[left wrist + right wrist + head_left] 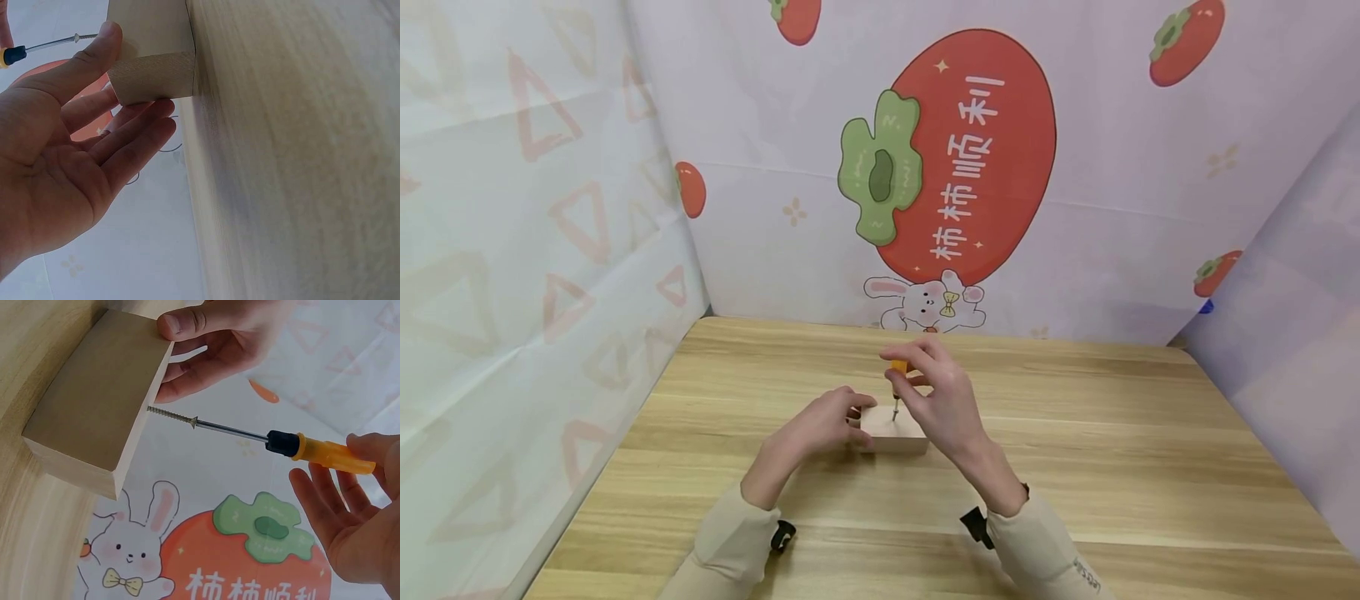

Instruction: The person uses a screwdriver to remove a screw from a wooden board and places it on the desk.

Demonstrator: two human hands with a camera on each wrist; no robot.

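A pale rectangular wooden block (893, 444) lies on the wooden table. My left hand (822, 425) holds its left end, thumb on the near side and fingers on the far side. A threaded screw (172, 414) stands upright in the block's top face, most of its thread showing. On the screw's head sits the tip of a screwdriver (287, 444) with a thin metal shaft, a black collar and a yellow-orange handle. My right hand (946, 402) pinches the handle near its upper end between thumb and fingers, above the block.
The wooden tabletop (1112, 442) stretches out on both sides of the block. Behind it hangs a printed backdrop (760, 250) with persimmons and a rabbit, and a patterned sheet (535, 275) covers the left side. Black straps show at both wrists.
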